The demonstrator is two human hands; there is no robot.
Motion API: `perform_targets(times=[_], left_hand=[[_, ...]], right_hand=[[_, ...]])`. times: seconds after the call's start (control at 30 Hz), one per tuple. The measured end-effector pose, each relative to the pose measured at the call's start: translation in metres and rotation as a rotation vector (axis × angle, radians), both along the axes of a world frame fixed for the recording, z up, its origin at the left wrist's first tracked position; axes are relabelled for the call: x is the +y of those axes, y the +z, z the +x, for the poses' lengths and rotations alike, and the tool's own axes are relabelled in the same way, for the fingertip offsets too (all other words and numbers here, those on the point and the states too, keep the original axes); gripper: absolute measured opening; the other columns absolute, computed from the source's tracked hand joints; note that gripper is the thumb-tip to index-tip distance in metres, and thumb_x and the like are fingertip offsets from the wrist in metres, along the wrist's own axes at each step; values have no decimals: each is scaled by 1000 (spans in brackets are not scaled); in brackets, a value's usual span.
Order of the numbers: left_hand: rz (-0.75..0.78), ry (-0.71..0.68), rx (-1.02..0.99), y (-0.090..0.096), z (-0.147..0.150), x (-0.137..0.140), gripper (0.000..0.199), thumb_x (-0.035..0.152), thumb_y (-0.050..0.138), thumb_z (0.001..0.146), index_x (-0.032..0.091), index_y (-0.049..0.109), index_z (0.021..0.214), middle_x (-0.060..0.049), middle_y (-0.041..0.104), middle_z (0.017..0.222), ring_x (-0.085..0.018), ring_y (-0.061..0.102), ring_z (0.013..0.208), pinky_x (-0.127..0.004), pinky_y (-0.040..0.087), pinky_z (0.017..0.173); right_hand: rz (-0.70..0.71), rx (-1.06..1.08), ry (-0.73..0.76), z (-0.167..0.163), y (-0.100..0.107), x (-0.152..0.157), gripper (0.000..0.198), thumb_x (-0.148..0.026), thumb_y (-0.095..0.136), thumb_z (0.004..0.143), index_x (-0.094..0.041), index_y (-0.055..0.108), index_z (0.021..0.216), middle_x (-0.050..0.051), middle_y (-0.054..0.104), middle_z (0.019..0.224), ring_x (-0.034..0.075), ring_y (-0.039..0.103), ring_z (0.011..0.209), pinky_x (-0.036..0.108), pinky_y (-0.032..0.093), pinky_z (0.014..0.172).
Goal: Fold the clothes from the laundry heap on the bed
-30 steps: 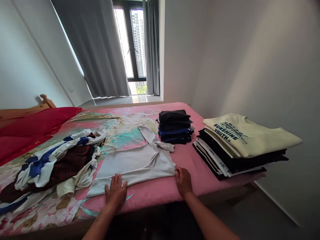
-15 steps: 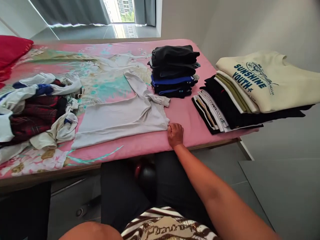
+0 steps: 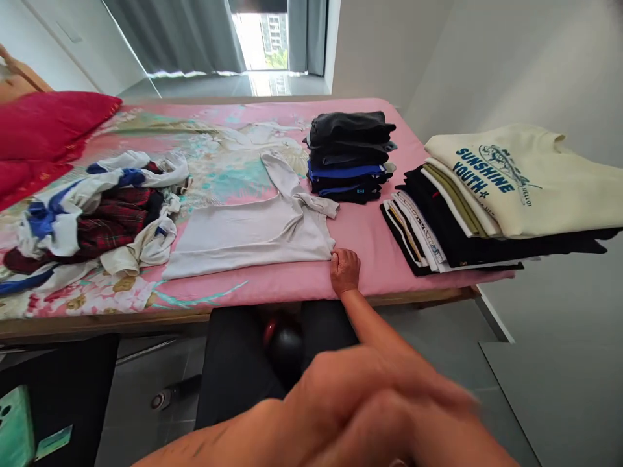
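A light grey long-bodied shirt [image 3: 243,233] lies spread on the bed, folded over lengthwise, with one sleeve pointing away. My right hand [image 3: 346,270] rests on the bed at the shirt's near right corner, its fingers curled closed on the fabric. Close to the camera, my left hand [image 3: 384,395] reaches across my body over my right forearm. Motion smears its fingers, and nothing shows in it.
Dark folded clothes [image 3: 348,155] are stacked behind the shirt. At right stands a folded pile topped by a cream sweatshirt [image 3: 525,181]. A jumbled clothes heap [image 3: 111,214] and red cloth [image 3: 48,136] lie left. A green phone [image 3: 15,425] is at lower left.
My left arm has swung up and across to the right, over my right forearm. My right hand stays at the shirt's corner. The view has shifted left.
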State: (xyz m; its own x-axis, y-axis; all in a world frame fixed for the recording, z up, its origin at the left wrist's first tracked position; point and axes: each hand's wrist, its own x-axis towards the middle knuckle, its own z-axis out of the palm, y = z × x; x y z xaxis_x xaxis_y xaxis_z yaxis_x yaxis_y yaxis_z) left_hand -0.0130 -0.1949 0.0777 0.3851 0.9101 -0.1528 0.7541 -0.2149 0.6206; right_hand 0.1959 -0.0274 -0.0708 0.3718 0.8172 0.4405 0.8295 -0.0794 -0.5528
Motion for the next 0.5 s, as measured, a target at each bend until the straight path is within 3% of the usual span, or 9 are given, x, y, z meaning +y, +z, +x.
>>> perform_targets(times=[0.07,0.17,0.23,0.33,0.5], left_hand=[[-9,-147,-144,6,24,23,41,51,34,90,40,55,123,4,61,124,-18,51,122,-36,44,106],[11,-173,-268,-18,40,67,39,37,33,93,25,59,120,-2,59,128,-17,51,122,-36,40,108],[122,-53,-194,-45,36,98,40,33,34,92,18,58,121,-7,56,131,-19,49,125,-39,37,109],[285,4,-25,-76,26,140,42,28,33,92,13,54,126,-11,48,139,-21,38,133,-42,30,113],[392,6,276,-88,30,182,47,22,33,91,13,45,136,-10,36,148,-23,26,139,-47,21,114]], right_hand=[[33,45,9,0,1,-2,23,-23,35,93,-17,57,97,7,61,98,21,47,96,33,32,86],[114,103,51,0,1,-4,21,-22,36,91,-17,54,102,8,60,102,21,47,98,34,32,89],[160,119,100,0,1,-6,20,-23,38,90,-17,53,103,9,59,103,21,47,101,35,33,91],[169,144,106,0,2,-8,20,-26,43,88,-18,52,104,8,60,101,21,48,99,36,34,90],[125,201,113,0,4,-8,27,-24,50,81,-18,51,107,7,63,99,22,52,99,36,35,90]])
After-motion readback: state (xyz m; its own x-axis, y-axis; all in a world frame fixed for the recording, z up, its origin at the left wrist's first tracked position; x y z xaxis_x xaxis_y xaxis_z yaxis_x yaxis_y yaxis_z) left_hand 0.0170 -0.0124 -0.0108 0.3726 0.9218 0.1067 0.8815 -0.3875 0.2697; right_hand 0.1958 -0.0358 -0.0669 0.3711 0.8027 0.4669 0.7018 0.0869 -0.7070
